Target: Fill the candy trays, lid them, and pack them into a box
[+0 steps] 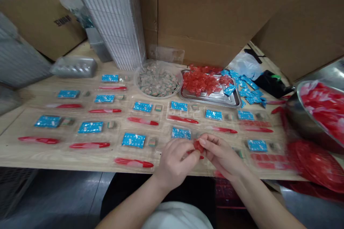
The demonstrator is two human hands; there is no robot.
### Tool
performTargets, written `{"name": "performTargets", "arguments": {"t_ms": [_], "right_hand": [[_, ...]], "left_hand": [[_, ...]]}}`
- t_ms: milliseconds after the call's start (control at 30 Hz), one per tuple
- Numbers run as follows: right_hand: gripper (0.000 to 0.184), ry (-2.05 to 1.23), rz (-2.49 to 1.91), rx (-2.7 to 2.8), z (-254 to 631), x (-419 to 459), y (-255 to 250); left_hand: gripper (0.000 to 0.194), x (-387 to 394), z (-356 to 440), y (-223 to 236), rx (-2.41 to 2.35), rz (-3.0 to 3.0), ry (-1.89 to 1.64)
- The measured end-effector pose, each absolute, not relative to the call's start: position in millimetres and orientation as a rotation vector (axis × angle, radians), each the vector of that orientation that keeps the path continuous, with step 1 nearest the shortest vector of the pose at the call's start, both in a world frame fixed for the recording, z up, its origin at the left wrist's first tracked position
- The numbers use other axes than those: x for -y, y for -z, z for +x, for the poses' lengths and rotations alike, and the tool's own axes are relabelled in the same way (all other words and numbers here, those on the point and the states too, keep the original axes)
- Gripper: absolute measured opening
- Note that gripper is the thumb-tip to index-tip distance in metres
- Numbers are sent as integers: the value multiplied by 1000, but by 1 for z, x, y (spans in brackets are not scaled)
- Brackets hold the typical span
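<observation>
My left hand (174, 161) and my right hand (221, 154) meet over the near edge of the table, fingers pinched around a small red piece (198, 146). Its exact kind is hard to make out. Below and behind them lies a clear plastic tray, mostly hidden, with a blue patterned packet (181, 133) in it. Similar clear trays stand in rows, each with a blue packet (133, 140), a small striped block (152, 142) and a red pen-like tool (133, 162). Two trays at the right also hold a red segmented strip (254, 123).
Behind the trays stand a round tub (158, 78) of small blocks and a metal tray (215, 100) heaped with red pieces. Loose blue packets (247, 87) lie beside it. A metal bowl (292, 111) of red items is at right. Stacked clear trays (113, 18) and cardboard (201, 14) rise behind.
</observation>
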State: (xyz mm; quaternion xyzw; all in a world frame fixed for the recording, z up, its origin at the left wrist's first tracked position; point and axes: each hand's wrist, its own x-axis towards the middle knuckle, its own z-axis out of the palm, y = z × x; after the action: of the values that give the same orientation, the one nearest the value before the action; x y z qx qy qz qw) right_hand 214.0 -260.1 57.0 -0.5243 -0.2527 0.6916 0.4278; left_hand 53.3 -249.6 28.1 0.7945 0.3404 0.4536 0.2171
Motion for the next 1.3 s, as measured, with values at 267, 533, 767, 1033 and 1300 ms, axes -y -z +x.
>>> {"name": "performTargets", "arguments": {"t_ms": [267,533,767,1033,1300], "right_hand": [[18,-948,-1620,1705,226,255,-52],[21,-309,-1551,2302,206,250,-27],[22,-500,-1728,1978,256,202,-30],[12,-193,-2127,1629,333,84,-16],[10,-473,-1596,2578,227,196,-60]], "left_hand": [[25,266,25,-15,-1030,2345,-1115],[17,271,21,5,-1066,2432,-720],[23,276,24,16,-1098,2419,-759],[27,274,30,9,-1091,2461,-667],[26,273,28,9,-1086,2420,-641]]}}
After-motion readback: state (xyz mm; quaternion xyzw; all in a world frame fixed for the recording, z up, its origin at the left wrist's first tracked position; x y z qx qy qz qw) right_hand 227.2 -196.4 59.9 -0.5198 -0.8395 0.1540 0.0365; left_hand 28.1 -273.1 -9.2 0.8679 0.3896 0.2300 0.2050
